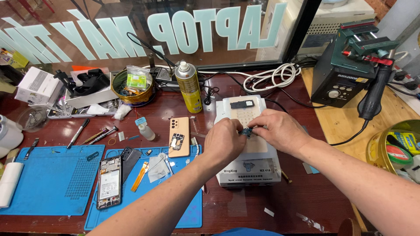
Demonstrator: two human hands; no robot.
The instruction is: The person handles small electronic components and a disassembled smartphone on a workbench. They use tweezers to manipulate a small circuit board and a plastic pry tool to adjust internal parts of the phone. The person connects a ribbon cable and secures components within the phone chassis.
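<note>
Both hands pinch small board over white heater box.

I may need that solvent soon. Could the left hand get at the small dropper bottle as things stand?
Probably not at once: the left hand shares a small circuit board with the right hand. The way to the dropper bottle itself looks free, past the gold phone back.

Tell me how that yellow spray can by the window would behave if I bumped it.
The yellow spray can stands upright, tall and narrow, so it would probably tip easily. Being round, it would likely roll across the wooden table, perhaps toward the round tin beside it.
</note>
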